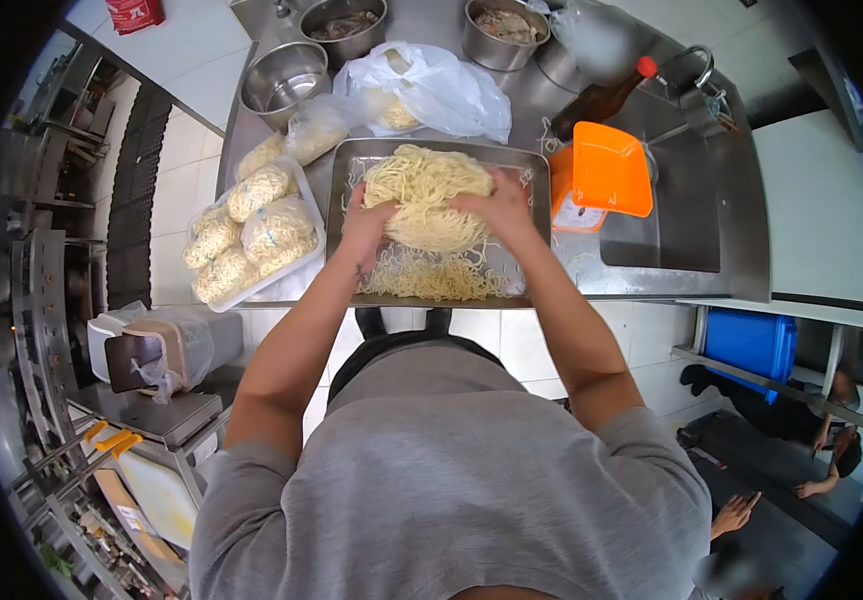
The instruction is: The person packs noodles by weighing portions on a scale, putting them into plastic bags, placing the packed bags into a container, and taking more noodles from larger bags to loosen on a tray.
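Observation:
A big mound of pale yellow noodles (429, 205) lies in a rectangular metal tray (541, 190) on the steel counter. My left hand (364, 222) grips the mound's left side, its fingers partly hidden by noodles. On the opposite side, my right hand (499, 205) clasps the same mound, thumb pointing inward. Looser short strands (436, 275) are spread along the tray's near edge. Left of the tray, a white plastic bin (316, 205) holds several bagged noodle portions (258, 192). An orange scale (609, 168) with an orange pan stands just right of the tray.
Behind the tray are white plastic bags (431, 85), a metal bowl (284, 80) and pots (504, 32). A dark bottle with a red cap (601, 100) stands behind the scale, near the sink (663, 220). At the lower right, other people's arms (734, 515) show.

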Demonstrator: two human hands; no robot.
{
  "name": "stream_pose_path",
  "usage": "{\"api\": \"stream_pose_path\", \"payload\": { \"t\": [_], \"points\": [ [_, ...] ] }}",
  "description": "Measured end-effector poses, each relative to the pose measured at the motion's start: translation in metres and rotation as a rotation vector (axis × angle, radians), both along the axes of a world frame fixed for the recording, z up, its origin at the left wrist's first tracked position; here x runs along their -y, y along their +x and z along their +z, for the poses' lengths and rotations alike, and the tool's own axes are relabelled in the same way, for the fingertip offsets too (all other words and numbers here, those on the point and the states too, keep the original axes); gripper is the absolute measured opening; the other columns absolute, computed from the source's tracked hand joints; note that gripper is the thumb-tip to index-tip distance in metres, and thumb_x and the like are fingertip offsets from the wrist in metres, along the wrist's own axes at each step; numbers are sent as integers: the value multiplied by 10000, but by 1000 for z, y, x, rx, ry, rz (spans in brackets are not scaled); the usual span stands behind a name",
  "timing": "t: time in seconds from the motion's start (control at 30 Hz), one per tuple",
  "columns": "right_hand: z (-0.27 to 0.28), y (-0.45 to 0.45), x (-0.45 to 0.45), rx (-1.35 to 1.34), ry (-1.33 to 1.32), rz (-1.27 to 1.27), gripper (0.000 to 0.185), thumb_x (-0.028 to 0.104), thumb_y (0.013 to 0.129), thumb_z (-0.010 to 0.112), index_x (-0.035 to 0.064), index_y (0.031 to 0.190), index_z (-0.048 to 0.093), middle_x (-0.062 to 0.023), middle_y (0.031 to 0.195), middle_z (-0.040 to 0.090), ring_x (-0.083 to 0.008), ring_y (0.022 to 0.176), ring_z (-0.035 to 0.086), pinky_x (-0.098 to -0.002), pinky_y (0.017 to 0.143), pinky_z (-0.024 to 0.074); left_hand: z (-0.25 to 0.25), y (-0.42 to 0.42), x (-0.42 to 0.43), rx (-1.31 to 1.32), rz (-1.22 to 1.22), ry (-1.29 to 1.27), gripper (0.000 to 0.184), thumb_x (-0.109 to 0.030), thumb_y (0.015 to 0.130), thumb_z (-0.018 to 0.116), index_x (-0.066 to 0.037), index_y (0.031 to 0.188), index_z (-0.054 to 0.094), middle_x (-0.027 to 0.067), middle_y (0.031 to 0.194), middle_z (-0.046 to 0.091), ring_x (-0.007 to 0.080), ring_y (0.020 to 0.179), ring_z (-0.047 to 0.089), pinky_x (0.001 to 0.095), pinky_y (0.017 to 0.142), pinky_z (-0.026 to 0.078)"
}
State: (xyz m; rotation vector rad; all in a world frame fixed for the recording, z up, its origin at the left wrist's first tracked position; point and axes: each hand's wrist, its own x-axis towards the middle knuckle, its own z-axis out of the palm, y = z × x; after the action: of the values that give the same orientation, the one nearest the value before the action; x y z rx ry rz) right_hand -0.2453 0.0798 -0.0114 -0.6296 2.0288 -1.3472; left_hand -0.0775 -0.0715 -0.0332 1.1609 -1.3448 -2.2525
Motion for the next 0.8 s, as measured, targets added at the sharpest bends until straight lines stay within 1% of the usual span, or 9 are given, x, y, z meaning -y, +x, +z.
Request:
{"api": "stream_pose_path", "payload": {
  "t": [0.1,0.17,0.23,0.33,0.4,0.5,0.63,0.73,0.8],
  "points": [
    [42,-10,-24,327,-63,-180,564,194,716,754,-40,1169,514,-106,907,656,-200,804,643,-266,724,511,42,12,-11,234,7,-59,719,-336,747,726,7,1275,377,142,1033,610,207,738,643,319,554,533],
    [0,-27,-37,14,181,-73,663,330,711,749,-55,1188,495,-212,1084,594,-281,987,605,-337,824,490,23,27,8,372,4,-94,729,-384,736,734,25,1256,427,153,1054,608,214,750,648,325,596,541],
    [-3,-17,-44,-425,398,-26,733,399,679,760,-53,1192,496,-266,1191,531,-326,1096,555,-370,883,464,1,30,17,281,-179,-458,785,-428,694,756,28,1262,464,204,1124,575,262,880,630,334,760,519],
    [-38,0,-43,-489,419,378,821,492,626,765,-35,1198,501,-293,1273,446,-366,1176,476,-392,941,418,6,6,-30,249,-347,-727,880,-423,625,796,38,1287,443,241,1175,545,307,1014,583,353,884,469],
    [-22,12,-27,-456,436,391,800,430,618,772,31,1249,485,-289,1280,431,-377,1134,496,-376,941,423,-16,-12,-51,335,-537,-962,924,-405,576,823,48,1286,442,258,1197,530,325,1092,541,359,934,435],
    [-12,1,-16,-368,282,351,708,379,628,772,68,1213,525,-238,1191,498,-351,1053,539,-370,900,442,-8,-29,-34,404,-587,-734,994,-386,523,840,66,1300,415,265,1215,521,340,1121,525,355,963,407],
    [53,-27,-22,139,140,176,528,263,686,726,116,1169,569,-199,1127,539,-322,1003,562,-364,861,457,17,-11,-2,443,-364,-610,779,-325,679,745,96,1255,432,285,1197,518,350,1099,535,369,933,420],
    [61,-41,-42,-427,37,5,454,240,752,681,135,1179,568,-191,1178,511,-317,1052,547,-396,870,453,23,17,12,517,-331,-863,700,-307,742,699,91,1251,429,290,1223,490,363,1125,502,387,949,406],
    [55,-30,-50,-560,104,239,484,240,734,692,142,1190,564,-187,1197,507,-312,1065,530,-394,892,446,48,20,-8,603,-387,-1108,667,-304,756,689,69,1250,438,285,1236,475,370,1144,477,397,958,398]
  ]
}}
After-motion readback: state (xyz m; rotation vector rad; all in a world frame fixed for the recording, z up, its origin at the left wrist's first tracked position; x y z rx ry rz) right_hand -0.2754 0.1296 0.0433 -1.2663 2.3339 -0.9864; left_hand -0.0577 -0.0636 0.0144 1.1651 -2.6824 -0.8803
